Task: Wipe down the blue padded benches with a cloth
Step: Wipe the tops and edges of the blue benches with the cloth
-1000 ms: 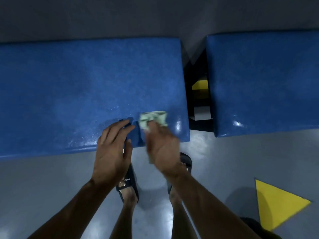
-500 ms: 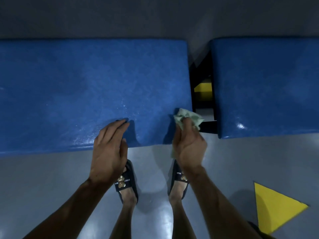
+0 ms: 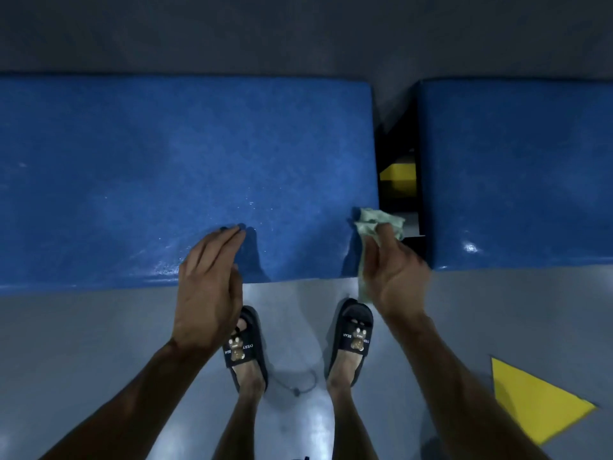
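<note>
The right hand (image 3: 394, 270) grips a green cloth (image 3: 379, 224) at the blue counter's (image 3: 166, 161) near right corner; the left hand (image 3: 209, 287) rests straight-fingered on its near edge.

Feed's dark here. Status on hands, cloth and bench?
Right hand grips cloth at near right corner of left bench. Left hand flat on its front edge. Nothing blocking.
</note>
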`<state>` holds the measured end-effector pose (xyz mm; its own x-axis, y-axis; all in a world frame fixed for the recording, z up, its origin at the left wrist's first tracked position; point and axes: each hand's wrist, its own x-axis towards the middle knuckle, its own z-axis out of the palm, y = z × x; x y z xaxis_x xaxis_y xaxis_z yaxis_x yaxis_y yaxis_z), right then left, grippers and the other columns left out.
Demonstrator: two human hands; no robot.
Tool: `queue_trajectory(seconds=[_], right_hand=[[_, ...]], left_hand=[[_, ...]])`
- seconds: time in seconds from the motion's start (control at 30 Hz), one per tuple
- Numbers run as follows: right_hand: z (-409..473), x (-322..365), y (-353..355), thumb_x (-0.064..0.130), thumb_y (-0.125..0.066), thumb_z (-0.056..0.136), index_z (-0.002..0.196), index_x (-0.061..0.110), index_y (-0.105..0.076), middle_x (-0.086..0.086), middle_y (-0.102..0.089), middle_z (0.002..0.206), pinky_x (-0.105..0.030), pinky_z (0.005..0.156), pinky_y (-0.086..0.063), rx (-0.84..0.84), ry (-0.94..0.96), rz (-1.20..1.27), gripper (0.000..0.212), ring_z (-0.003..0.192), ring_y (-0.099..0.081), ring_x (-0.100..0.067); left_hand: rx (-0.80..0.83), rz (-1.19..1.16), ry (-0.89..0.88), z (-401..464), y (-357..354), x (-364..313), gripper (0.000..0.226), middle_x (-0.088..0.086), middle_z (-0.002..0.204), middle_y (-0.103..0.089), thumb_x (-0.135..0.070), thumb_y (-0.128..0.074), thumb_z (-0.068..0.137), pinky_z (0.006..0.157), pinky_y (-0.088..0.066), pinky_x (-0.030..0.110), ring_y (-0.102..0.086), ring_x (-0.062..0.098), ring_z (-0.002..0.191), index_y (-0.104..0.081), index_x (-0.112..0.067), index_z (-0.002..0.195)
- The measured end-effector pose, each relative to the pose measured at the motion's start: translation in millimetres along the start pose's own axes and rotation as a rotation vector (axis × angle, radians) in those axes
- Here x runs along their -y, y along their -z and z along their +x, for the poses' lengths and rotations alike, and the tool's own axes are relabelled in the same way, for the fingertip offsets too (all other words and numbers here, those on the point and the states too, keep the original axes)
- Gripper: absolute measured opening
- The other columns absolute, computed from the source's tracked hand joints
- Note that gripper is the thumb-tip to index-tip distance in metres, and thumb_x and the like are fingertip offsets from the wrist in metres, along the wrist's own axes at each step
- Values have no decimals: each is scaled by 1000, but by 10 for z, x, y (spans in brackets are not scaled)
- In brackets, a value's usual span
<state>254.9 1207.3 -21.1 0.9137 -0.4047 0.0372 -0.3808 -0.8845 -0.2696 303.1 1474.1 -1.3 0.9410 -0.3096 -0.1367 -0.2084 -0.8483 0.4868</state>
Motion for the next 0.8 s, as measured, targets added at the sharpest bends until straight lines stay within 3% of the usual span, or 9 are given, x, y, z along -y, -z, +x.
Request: queue_trajectory(seconds=[0.1, 0.17, 0.27, 0.37, 0.47, 0.53, 0.63, 0.73, 0.8], right_hand=[[-168, 459, -192, 21, -58, 93, 103, 16, -59, -4, -63, 66, -26, 48, -41, -19, -124, 81, 11, 52, -60, -26], [-291, 854, -308, 18, -54, 94, 107, 17, -60, -2, -64, 68, -29, 50, -48, 27, -28, 158, 15, 54, -60, -23], [-391, 1269, -412, 12, -57, 89, 99, 19, -57, 1, -63, 66, -28, 52, -50, 128, 148, 157, 13, 52, -58, -19], [-323, 1238, -387, 14, -61, 85, 96, 20, -57, 2, -63, 66, -29, 55, -43, 169, 356, 92, 13, 53, -57, -22], [-152, 748, -189, 18, -62, 85, 100, 18, -62, -1, -62, 69, -32, 54, -41, 103, 486, 37, 15, 55, -55, -25], [-46, 299, -58, 21, -60, 90, 100, 15, -63, -3, -58, 65, -33, 51, -40, 41, 420, -39, 12, 52, -54, -26], [-34, -157, 44, 25, -50, 99, 99, 14, -53, -4, -58, 63, -30, 49, -36, 8, 121, -51, 12, 50, -55, -27], [-190, -80, -26, 29, -43, 101, 98, 14, -45, -6, -61, 68, -27, 51, -35, 8, -185, 44, 15, 53, -58, -31], [-301, 170, -84, 32, -41, 102, 103, 18, -43, -3, -60, 72, -29, 52, -40, 36, -248, 110, 14, 58, -61, -32]], left_hand=[[-5, -6, -9, 16, 38, 48, 53, 1, 148, -49, -8, -39, 92, 115, -31, 41, -40, 23, 138, -48, -11, 144], [-7, 5, -3, 28, 70, 97, 55, 1, 149, -48, -7, -39, 91, 115, -30, 39, -40, 23, 138, -48, -12, 144], [-8, 23, 7, 56, 100, 145, 56, 3, 148, -48, -6, -38, 89, 115, -28, 37, -40, 23, 137, -47, -12, 144], [-8, 36, 15, 83, 116, 148, 58, 3, 148, -49, -5, -37, 87, 115, -24, 32, -40, 22, 137, -47, -13, 144], [-8, 25, 11, 102, 124, 113, 58, 2, 148, -48, -5, -36, 88, 114, -21, 27, -39, 22, 137, -46, -14, 144], [-8, 10, 11, 112, 122, 98, 57, 2, 148, -48, -4, -37, 89, 114, -25, 32, -40, 21, 137, -47, -14, 145], [-10, -6, 7, 148, 117, 103, 55, 1, 149, -48, -4, -38, 91, 115, -28, 36, -40, 21, 137, -47, -14, 144], [-16, -17, 26, 181, 123, 98, 54, 0, 149, -48, -5, -38, 92, 115, -24, 30, -39, 20, 138, -48, -13, 144], [-16, -24, 27, 195, 118, 89, 54, 1, 149, -48, -6, -38, 92, 114, -24, 30, -39, 20, 137, -48, -13, 144]])
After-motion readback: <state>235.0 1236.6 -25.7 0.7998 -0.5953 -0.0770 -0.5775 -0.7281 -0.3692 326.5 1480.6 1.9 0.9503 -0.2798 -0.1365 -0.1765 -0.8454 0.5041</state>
